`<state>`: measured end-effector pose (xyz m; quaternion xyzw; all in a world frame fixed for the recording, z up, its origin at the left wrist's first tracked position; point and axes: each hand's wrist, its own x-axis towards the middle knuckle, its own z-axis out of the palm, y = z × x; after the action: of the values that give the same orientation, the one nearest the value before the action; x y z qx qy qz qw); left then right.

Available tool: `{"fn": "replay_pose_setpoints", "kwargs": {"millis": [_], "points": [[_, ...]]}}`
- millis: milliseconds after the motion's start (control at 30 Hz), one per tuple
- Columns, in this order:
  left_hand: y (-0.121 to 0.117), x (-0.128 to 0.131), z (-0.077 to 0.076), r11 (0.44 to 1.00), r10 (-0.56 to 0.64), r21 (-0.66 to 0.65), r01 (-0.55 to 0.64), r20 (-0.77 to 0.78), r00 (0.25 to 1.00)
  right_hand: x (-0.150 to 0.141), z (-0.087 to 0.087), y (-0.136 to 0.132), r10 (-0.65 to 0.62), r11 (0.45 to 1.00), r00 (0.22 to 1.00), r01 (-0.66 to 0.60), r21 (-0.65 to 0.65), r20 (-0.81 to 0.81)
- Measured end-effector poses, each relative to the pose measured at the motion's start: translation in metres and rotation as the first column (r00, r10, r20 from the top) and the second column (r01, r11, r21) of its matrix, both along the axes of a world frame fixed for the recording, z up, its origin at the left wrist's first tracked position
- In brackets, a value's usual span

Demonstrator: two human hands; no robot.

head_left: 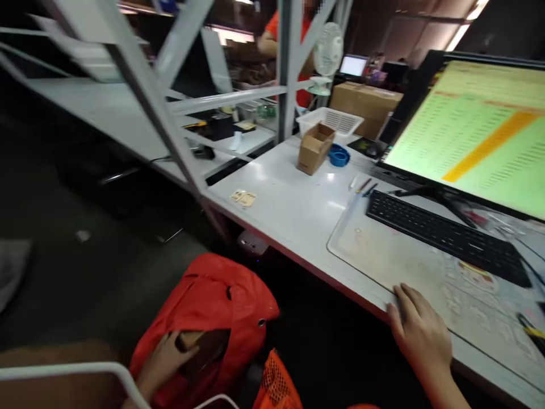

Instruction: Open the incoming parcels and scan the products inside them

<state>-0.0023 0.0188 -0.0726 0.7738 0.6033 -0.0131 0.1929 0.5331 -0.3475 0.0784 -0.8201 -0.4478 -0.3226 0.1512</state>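
My left hand (pixel 167 359) reaches into the opening of a red bag-like cloth item (pixel 238 298) at the lower middle, below desk height. Its fingers are curled by a tan-brown thing (pixel 191 339) inside, too dark and blurred to name. On the right, my right hand (pixel 419 326) rests on the desk's front edge, fingers stretched over the border of a pale printed desk mat (pixel 383 250), with nothing in it. A black keyboard (pixel 443 236) lies on the mat's far side, below a monitor (pixel 472 130) showing a green-tinted sheet.
A small cardboard box (pixel 315 149), a blue tape roll (pixel 339 155) and a white basket (pixel 332 120) stand farther back. Slanted metal posts (pixel 145 96) rise at the desk's left end. A white bar (pixel 63 370) crosses the lower left. Behind is a person in orange (pixel 272 34).
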Motion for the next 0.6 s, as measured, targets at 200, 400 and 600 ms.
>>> {"fn": "replay_pose_setpoints", "kwargs": {"millis": [200, 400, 600], "points": [[-0.065, -0.015, -0.016, 0.948, 0.270, 0.067, -0.313, 0.355, 0.895, -0.002, 0.007, -0.004, 0.063, 0.998, 0.998, -0.063, 0.010, 0.011], [-0.122, 0.028, -0.010, 0.824, 0.397, 0.225, -0.520, 0.427, 0.812, -0.003, 0.013, -0.004, 0.071, 0.997, 0.997, -0.071, 0.017, 0.023], [-0.106, 0.007, 0.063, 0.902, 0.207, 0.285, -0.326, 0.377, 0.903, -0.002, 0.012, -0.004, 0.090, 0.995, 0.994, -0.091, 0.028, 0.055]]}}
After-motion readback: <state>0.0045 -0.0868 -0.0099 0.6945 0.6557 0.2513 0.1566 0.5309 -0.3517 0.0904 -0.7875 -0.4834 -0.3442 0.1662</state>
